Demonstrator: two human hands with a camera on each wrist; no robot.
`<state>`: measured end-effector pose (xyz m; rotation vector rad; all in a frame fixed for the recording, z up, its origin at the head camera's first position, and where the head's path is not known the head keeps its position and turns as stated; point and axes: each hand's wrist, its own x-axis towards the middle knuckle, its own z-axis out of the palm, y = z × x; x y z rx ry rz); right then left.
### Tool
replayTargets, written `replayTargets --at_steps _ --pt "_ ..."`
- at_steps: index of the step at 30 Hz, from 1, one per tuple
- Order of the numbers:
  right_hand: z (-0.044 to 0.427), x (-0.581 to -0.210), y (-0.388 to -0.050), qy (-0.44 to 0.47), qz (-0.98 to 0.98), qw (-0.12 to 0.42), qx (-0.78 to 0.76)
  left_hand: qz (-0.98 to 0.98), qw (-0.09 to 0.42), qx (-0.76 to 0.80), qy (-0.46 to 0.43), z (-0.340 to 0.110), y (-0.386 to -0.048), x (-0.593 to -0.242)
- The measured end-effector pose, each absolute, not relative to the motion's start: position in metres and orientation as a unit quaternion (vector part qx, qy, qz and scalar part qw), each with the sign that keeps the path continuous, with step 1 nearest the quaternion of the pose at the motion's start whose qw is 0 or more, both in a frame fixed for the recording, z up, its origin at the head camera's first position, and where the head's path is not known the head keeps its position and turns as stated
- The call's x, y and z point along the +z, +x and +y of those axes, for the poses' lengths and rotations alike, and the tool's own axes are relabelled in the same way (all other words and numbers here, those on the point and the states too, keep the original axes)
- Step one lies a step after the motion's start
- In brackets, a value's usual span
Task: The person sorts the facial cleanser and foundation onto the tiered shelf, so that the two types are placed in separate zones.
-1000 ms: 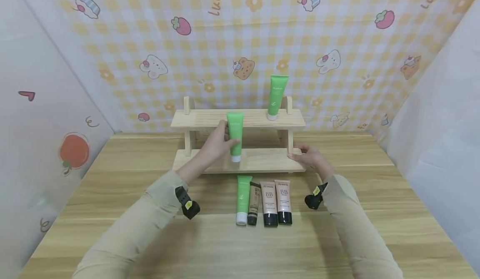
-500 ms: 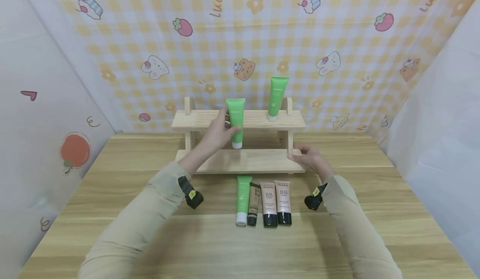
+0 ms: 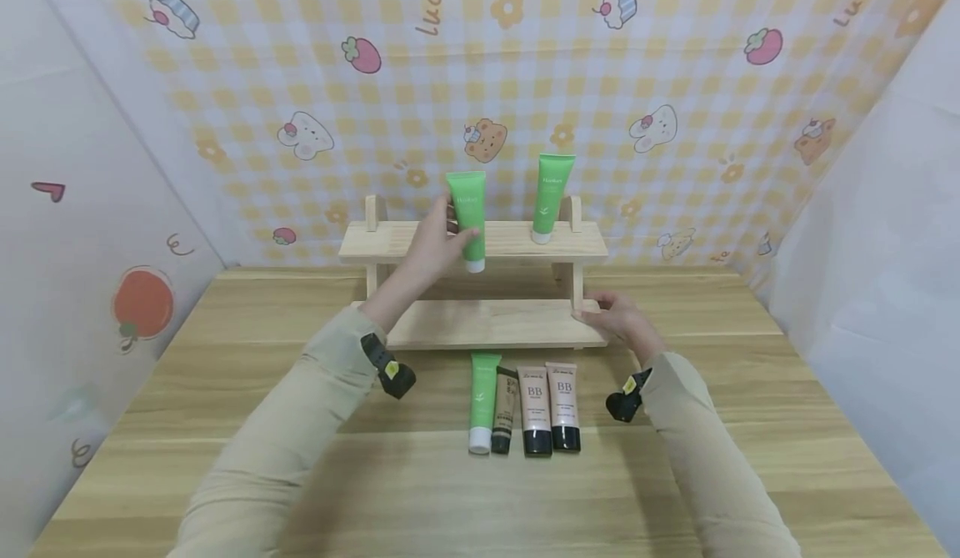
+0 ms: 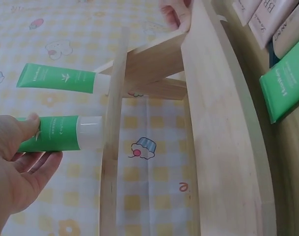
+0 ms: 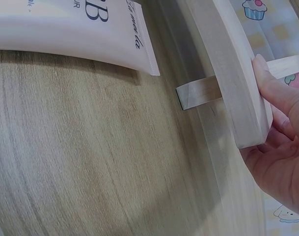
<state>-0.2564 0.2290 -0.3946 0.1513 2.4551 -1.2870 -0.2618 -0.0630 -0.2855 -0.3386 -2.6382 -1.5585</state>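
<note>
A green tube (image 3: 470, 208), white cap down, is pinched between the thumb and fingers of my left hand (image 3: 433, 245). Its cap is by the front edge of the upper shelf of a two-tier wooden rack (image 3: 480, 324); whether it touches the wood I cannot tell. A second green tube (image 3: 553, 195) stands upright on its cap at the right of that shelf. My right hand (image 3: 618, 320) grips the right end of the lower shelf, thumb on top in the right wrist view, with some fingers hidden behind the board.
On the table (image 3: 247, 358) before the rack lie a third green tube (image 3: 483, 399), a brown tube (image 3: 505, 408) and two pink BB tubes (image 3: 535, 408) with black caps, side by side. A checked cloth (image 3: 420, 82) hangs behind the rack.
My left hand has lifted the green tube from in front of the lower shelf up to the upper shelf's height. The right hand keeps its hold on the rack.
</note>
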Motion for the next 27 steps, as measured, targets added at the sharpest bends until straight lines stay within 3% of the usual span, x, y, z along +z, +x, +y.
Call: replayTargets --at_steps 27 --pt "0.23 -0.401 -0.258 0.051 0.868 0.156 -0.468 -0.851 0.06 -0.511 -0.109 -0.058 -0.302 -0.283"
